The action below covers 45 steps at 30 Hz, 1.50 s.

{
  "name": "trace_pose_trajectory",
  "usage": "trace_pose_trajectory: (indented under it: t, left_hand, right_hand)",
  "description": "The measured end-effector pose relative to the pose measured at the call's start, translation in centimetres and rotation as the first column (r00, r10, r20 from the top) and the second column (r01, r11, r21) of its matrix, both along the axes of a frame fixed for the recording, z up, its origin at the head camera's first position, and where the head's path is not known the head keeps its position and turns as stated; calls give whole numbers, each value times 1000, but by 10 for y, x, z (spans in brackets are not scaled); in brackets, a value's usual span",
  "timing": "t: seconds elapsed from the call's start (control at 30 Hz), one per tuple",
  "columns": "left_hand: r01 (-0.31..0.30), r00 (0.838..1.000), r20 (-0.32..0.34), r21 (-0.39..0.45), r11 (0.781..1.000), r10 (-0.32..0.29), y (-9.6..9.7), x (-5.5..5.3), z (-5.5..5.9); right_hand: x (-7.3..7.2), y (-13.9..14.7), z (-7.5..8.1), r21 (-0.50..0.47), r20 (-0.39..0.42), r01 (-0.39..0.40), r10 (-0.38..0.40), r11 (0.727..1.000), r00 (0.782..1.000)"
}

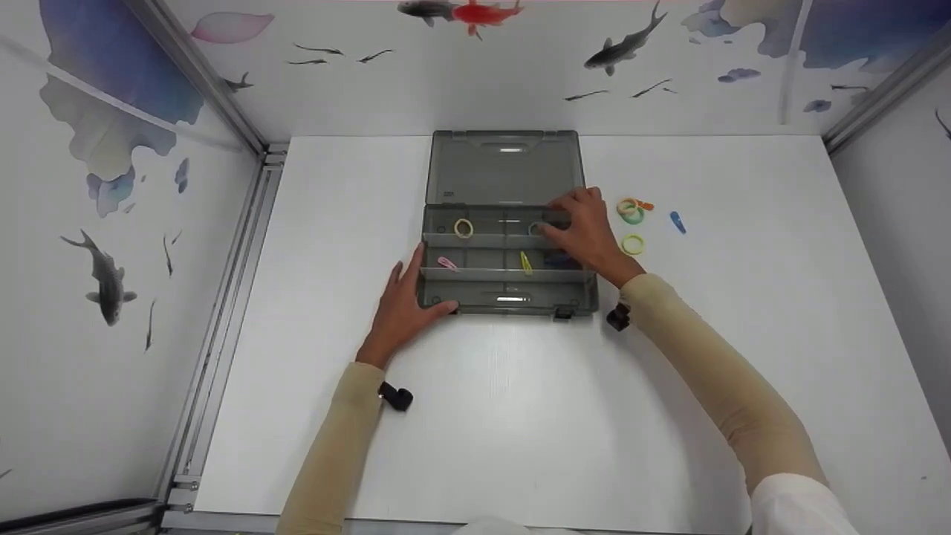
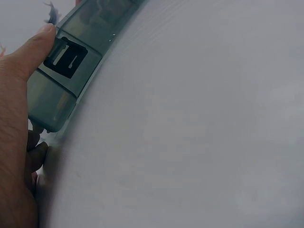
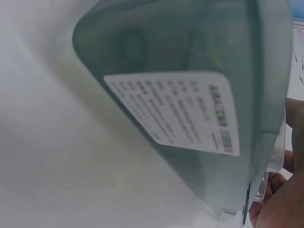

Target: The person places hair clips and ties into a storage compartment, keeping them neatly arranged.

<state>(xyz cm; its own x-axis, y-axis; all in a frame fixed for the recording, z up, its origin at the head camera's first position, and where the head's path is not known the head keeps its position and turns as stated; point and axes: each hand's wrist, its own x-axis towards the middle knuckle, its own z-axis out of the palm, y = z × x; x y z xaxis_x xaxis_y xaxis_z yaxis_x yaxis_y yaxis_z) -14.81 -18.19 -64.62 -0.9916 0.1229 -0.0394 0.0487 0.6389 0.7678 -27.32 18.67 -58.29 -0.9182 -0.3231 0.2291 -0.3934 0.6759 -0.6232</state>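
A grey translucent compartment box (image 1: 475,292) lies on the white table with its lid (image 1: 505,169) swung back. My left hand (image 1: 401,316) grips the front left corner, thumb on the front wall near a black latch (image 2: 66,57). Over the back right compartment, my right hand (image 1: 587,232) holds thumb and fingertips apart, the thumb beside a pale green hair tie (image 1: 534,229). A yellow hair tie (image 1: 463,228) lies in the back row. In the middle row are a pink hair clip (image 1: 447,263), a yellow hair clip (image 1: 526,262) and a dark item (image 1: 559,258), partly shaded.
Right of the box lie an orange hair tie (image 1: 627,206) overlapping a green one (image 1: 634,216), an orange clip (image 1: 646,205), a yellow-green hair tie (image 1: 632,244) and a blue hair clip (image 1: 677,221). Printed panels wall the back and sides. A white label (image 3: 180,111) is on the box.
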Motion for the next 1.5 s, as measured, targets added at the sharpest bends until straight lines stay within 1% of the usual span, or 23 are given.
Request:
trace_pose_trajectory:
  t: [0.17,0.27,0.33,0.57,0.73,0.93,1.03,1.13,1.27,1.33,1.43,1.5]
  left_hand:
    - [4,1000,-4,1,1000,-4,0,0,0]
    - [3,1000,-6,3,1000,-3,-1,0,0]
    - [2,1000,-3,4,1000,-2,-1,0,0]
    - [-1,1000,-5,7,1000,1,-1,1,1]
    - [1,1000,-1,19,1000,-1,-1,2,1]
    - [6,1000,12,25,1000,-7,-1,2,1]
    - [8,1000,10,24,1000,-8,-1,1,2]
    - [8,1000,7,26,1000,-8,-2,1,2]
    - [9,1000,3,23,1000,-9,-2,1,3]
    - [9,1000,4,22,1000,-10,-2,1,3]
    - [7,1000,8,22,1000,-7,-1,2,3]
    - [3,1000,10,21,1000,-3,0,2,3]
  right_hand:
    - [4,5,0,-36,-36,6,-7,999,999]
    - [7,9,-1,-37,-71,14,-16,999,997]
    - [10,11,-1,-41,-77,17,-20,999,997]
    - [22,20,0,-92,-40,43,-47,995,998]
    - [33,26,-1,-125,-39,63,-69,990,997]
    - [46,35,-2,-131,-20,91,-94,987,995]
    - [51,38,-3,-149,-3,109,-111,983,994]
    - [54,42,-6,-174,-8,109,-112,979,994]
    - [57,46,-10,-221,-28,95,-103,971,994]
    - [58,49,-11,-255,-27,92,-102,962,994]
    - [60,53,-14,-306,-13,109,-118,946,993]
    - [61,56,-17,-335,6,134,-140,933,990]
